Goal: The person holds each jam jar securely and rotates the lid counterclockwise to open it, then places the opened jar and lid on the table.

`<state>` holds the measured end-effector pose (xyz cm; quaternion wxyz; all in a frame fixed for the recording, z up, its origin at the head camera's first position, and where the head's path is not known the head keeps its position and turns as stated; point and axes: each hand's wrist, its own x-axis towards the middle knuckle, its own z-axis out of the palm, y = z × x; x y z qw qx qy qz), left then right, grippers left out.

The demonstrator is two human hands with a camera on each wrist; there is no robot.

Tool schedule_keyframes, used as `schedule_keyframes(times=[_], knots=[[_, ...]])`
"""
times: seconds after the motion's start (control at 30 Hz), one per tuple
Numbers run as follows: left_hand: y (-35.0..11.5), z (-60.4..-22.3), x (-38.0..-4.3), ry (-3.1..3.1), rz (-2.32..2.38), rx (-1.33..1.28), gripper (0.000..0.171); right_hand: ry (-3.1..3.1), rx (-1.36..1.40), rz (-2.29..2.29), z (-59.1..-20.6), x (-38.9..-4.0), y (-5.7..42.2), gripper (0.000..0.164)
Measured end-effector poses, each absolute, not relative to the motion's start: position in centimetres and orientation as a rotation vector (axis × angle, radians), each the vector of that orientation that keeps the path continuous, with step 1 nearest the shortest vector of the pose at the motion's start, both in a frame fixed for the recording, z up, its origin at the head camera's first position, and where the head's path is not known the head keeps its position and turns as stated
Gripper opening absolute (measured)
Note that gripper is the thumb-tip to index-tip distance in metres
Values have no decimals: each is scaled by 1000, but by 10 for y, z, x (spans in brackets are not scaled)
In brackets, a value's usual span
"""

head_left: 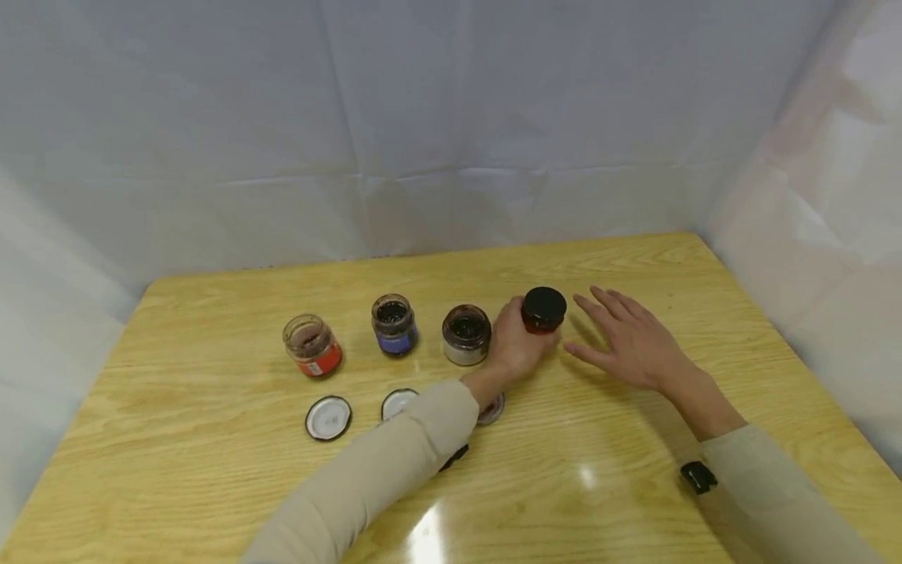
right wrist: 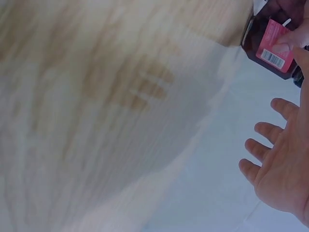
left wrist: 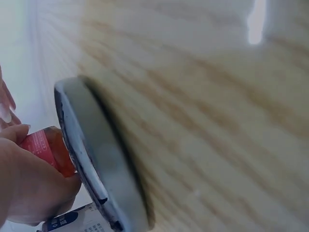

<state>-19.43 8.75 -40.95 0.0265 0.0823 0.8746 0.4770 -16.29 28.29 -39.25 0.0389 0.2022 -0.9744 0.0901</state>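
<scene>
My left hand (head_left: 520, 342) grips a dark-red jar (head_left: 544, 310) with a black lid on it, at the right end of a row of jars. In the right wrist view the jar (right wrist: 271, 44) shows a pinkish-red label with a barcode, and a thumb lies across it. Just to the right of it, my right hand (head_left: 637, 345) is held with its fingers spread and holds nothing. Directly left of my left hand stands a lidless jar (head_left: 467, 333) with a pale label and dark contents. Whether the gripped jar touches the table is unclear.
Further left stand an open jar with a blue label (head_left: 396, 333) and one with a red label (head_left: 314, 348). Loose lids lie in front: one at left (head_left: 328, 417), another (head_left: 398, 402) and a third (head_left: 492, 411) partly behind the left arm. White sheeting (head_left: 437, 117) surrounds the wooden table (head_left: 197, 439).
</scene>
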Motion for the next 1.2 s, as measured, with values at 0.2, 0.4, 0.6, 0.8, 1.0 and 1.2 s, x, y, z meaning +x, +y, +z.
schedule_keyframes(times=[0.2,0.4,0.6,0.8,1.0,1.2], knots=[[86,-409,-191,2689,1466,279,57,-2994,589,272,-387,-163,288,76],[81,-404,-187,2658,1498,350,56,-2999,553,300,-382,-161,292,73],[74,-393,-182,2622,1498,400,59,-2957,521,362,-377,-158,295,65],[62,-382,-173,2619,1449,498,62,-2918,537,382,-371,-155,292,62],[46,-379,-167,2635,1412,652,61,-2891,555,408,-365,-151,282,62],[33,-377,-159,2602,1425,752,60,-2861,583,420,-360,-145,274,59]])
